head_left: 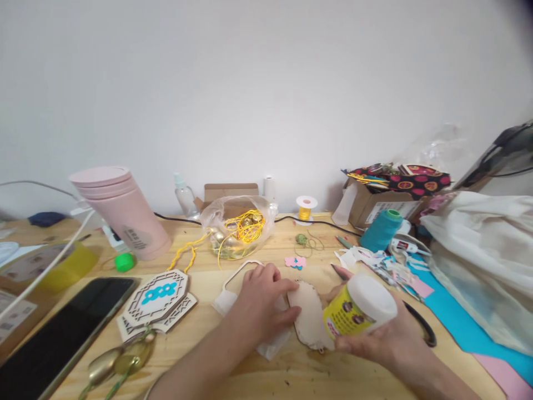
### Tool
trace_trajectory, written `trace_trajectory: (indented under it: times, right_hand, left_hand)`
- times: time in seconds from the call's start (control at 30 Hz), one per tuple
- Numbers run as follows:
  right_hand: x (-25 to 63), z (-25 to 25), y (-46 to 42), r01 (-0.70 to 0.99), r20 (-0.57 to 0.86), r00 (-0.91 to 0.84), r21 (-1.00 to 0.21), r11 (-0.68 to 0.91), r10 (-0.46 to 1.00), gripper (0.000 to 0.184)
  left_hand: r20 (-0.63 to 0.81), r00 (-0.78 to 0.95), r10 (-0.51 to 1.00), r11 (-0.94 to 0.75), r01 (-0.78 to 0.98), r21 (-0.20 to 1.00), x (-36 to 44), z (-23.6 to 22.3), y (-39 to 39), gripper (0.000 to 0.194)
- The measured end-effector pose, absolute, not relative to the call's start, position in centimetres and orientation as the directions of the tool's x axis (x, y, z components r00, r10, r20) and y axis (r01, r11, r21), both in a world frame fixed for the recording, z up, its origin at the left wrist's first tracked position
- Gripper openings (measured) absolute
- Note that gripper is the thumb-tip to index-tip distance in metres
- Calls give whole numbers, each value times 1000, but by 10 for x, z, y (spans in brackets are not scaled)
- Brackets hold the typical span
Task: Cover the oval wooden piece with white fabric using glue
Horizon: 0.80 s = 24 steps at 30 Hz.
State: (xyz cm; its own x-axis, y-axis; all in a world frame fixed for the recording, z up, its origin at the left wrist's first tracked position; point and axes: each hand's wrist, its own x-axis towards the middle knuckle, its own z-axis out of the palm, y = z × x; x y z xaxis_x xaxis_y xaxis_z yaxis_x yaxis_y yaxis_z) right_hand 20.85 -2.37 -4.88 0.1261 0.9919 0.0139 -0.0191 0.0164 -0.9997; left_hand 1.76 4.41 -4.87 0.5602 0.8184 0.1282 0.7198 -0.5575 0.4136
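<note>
My right hand [391, 339] is wrapped round a glue bottle [350, 314] with a yellow label and a white end, tilted over the right edge of a pale wooden plaque [308, 311]. The plaque has a scalloped edge and lies on the table. My left hand [266, 300] holds its left edge, with thumb and index finger on it. Under and beside that hand lie white paper [270, 347] and a thin wooden frame [239, 272]. Just beyond the plaque are small pink and blue cut-outs [295, 262]. The bottle's lower end is partly hidden.
Left: a phone [70, 333], octagonal wooden pendants [160, 297], brass bells [120, 361] and a pink tumbler [125, 211]. Behind: a plastic bag of yellow cord [241, 230] and a thread spool [306, 208]. Right: a teal thread cone [381, 230], paper scraps and white cloth [487, 261].
</note>
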Motion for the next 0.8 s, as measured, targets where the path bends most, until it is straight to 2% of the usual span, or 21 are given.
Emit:
trace_trajectory:
  times: [0.13, 0.2, 0.3, 0.37, 0.43, 0.57, 0.7, 0.8]
  right_hand:
    - [209, -50, -23, 31, 22, 180, -999, 17, 983, 88]
    - [210, -49, -22, 31, 35, 145, -999, 30, 989, 88]
    - [212, -47, -22, 4, 29, 57, -1000, 29, 998, 75]
    - [212, -46, -23, -4, 10, 103, -1000, 11, 995, 69]
    - [210, -45, -23, -29, -7, 163, -1000, -3, 987, 72]
    - [205, -45, -23, -104, -15, 115, -995, -3, 993, 88]
    - [207, -46, -23, -49, -20, 108, -999, -14, 994, 78]
    - [210, -47, -20, -43, 6, 96, -999, 10, 995, 78]
  left_hand:
    - [126, 563, 817, -559, 718, 416, 18, -49, 44, 29]
    - [125, 563, 817, -559, 718, 414, 17, -49, 44, 29]
    - [127, 558, 820, -556, 725, 407, 17, -50, 44, 29]
    - [128, 558, 820, -557, 724, 406, 17, -50, 44, 29]
    - [129, 561, 817, -560, 722, 406, 18, -50, 44, 29]
    - [128, 558, 820, -557, 726, 404, 18, -49, 44, 29]
    - [134, 563, 815, -563, 719, 407, 18, -49, 44, 29]
    - [140, 567, 811, -569, 713, 409, 17, -50, 44, 28]
